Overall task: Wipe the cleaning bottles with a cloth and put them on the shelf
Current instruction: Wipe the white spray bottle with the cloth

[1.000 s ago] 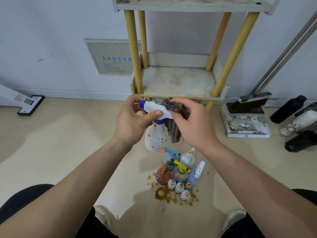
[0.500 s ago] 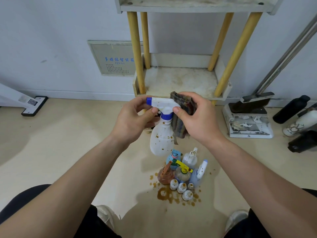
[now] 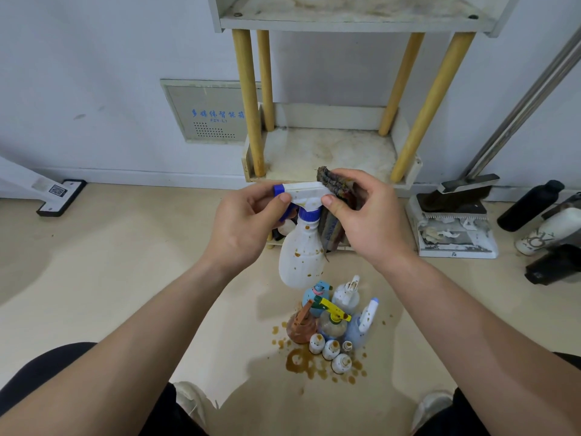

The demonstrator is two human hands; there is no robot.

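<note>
A white spray bottle [image 3: 301, 259] with a blue collar and brown spots hangs upright in the air before the shelf. My left hand [image 3: 248, 221] pinches its white trigger head near the blue nozzle. My right hand [image 3: 367, 221] grips a dark, dirty cloth [image 3: 334, 184] against the back end of the spray head. Below, on the floor, several stained bottles [image 3: 333, 319] stand in a tight cluster over a brown spill. The shelf [image 3: 330, 152] with yellow wooden legs stands against the wall; its lower tier is bare and grimy.
A dustpan with a long handle [image 3: 456, 221] lies right of the shelf. A black bottle [image 3: 531, 204] and other containers sit at the far right. A flat mop head [image 3: 59, 196] rests at the left wall. My shoes [image 3: 191, 398] flank the spill.
The bottle and both hands rose slightly in view and came closer to the shelf's lower tier. The cloth slid from over the spray head's middle to its back end.
</note>
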